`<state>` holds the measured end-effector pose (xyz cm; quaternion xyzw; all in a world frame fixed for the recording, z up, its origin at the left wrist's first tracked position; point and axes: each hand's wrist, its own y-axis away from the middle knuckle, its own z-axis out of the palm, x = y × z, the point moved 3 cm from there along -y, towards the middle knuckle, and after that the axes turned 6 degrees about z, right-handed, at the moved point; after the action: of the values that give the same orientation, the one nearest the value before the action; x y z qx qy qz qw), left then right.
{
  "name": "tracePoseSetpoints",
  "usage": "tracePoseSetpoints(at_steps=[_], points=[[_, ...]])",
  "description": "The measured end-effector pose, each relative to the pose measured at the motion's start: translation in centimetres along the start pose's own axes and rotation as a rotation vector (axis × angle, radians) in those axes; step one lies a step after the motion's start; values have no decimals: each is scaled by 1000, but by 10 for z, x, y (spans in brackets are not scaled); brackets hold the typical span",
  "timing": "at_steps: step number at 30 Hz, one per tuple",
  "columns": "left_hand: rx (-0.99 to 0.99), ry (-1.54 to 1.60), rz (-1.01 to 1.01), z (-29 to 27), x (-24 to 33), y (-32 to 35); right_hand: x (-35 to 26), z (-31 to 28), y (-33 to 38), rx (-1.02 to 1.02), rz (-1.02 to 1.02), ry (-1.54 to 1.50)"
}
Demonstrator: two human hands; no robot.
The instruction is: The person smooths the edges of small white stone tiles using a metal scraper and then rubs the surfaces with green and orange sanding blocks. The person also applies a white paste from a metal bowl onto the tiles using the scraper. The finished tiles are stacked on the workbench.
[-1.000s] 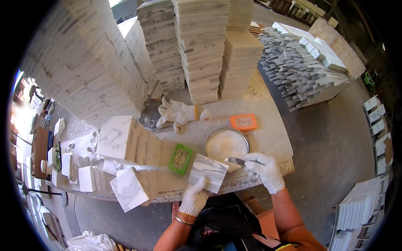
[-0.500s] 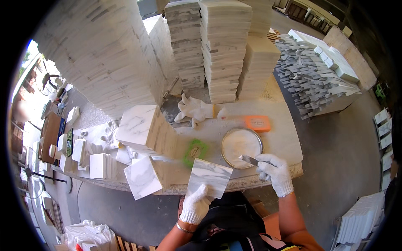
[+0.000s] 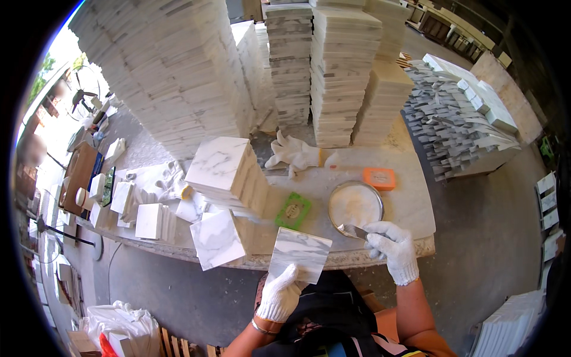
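Note:
My left hand (image 3: 281, 293), in a white glove, holds a square white marble tile (image 3: 300, 254) with grey veins by its lower edge, just off the table's front. My right hand (image 3: 391, 248), also gloved, grips a small metal scraper (image 3: 353, 230) whose blade reaches over the rim of a round metal bowl (image 3: 355, 205) filled with white paste. The bowl rests on the stone table (image 3: 410, 202) to the right of the tile. A green rectangular sponge (image 3: 292, 210) lies just behind the tile.
A short stack of marble tiles (image 3: 229, 174) stands left of the sponge, with a loose tile (image 3: 216, 239) at the table edge. A spare pair of white gloves (image 3: 293, 153) and an orange block (image 3: 379, 178) lie further back. Tall tile stacks (image 3: 339, 65) wall the rear.
The view has shifted, so everything sits lower and to the right. My left hand has drawn the tile toward me, off the table's edge. My right hand stays by the bowl with the scraper.

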<state>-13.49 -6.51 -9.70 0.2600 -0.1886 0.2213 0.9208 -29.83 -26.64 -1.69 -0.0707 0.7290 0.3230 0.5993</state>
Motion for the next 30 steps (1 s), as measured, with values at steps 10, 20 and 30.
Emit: tracePoseSetpoints(at_steps=[10,20,30], points=[[-23,-5,-41,3,-6,-3,-6,7,11,-64,28,-3],[-54,-19,-108,13,-19,-17,-12,-3,14,-10,-4,18],[-36,-85,-98,33,-22,-20,2,-14,10,-12,-56,-33]])
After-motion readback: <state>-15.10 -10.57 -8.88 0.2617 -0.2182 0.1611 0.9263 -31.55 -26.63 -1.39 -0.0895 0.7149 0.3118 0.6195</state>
